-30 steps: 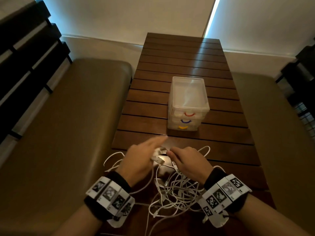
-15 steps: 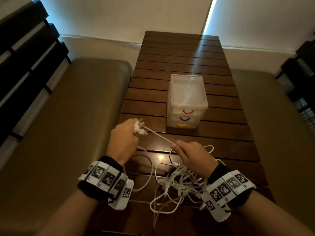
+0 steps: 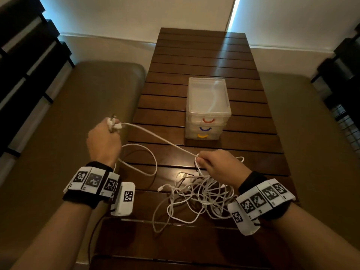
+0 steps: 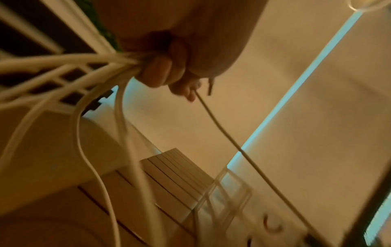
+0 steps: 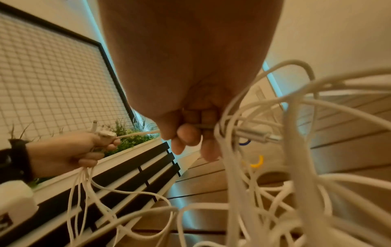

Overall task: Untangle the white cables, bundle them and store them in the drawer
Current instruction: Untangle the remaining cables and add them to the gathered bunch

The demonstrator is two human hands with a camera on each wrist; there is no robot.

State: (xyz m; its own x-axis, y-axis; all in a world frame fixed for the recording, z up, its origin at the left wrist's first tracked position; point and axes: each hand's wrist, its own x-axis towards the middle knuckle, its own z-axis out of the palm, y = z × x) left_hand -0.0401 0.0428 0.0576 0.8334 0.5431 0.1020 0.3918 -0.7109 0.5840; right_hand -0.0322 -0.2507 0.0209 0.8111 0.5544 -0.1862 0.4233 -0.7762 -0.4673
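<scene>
A tangle of white cables [image 3: 196,193] lies on the wooden slat table [image 3: 194,59] near its front edge. My left hand [image 3: 105,139] is raised off the table's left side and grips several cable strands with their plugs [image 3: 114,123] sticking up; the same fist [image 4: 167,73] shows in the left wrist view. One white cable [image 3: 155,138] runs taut from it to my right hand [image 3: 216,164], which pinches it above the tangle [image 5: 275,183]. A clear three-drawer box [image 3: 207,110] with red, blue and yellow handles stands mid-table, its drawers closed.
Padded benches [image 3: 74,133] flank the table on both sides. Dark slatted backrests [image 3: 23,61] rise at the far left, and a wire grid panel [image 5: 52,83] with plants shows in the right wrist view. A wall stands behind the table.
My left hand has lifted the plug ends up and out to the left, away from the tangle. A cable has drawn taut between both hands. The right hand stayed over the tangle.
</scene>
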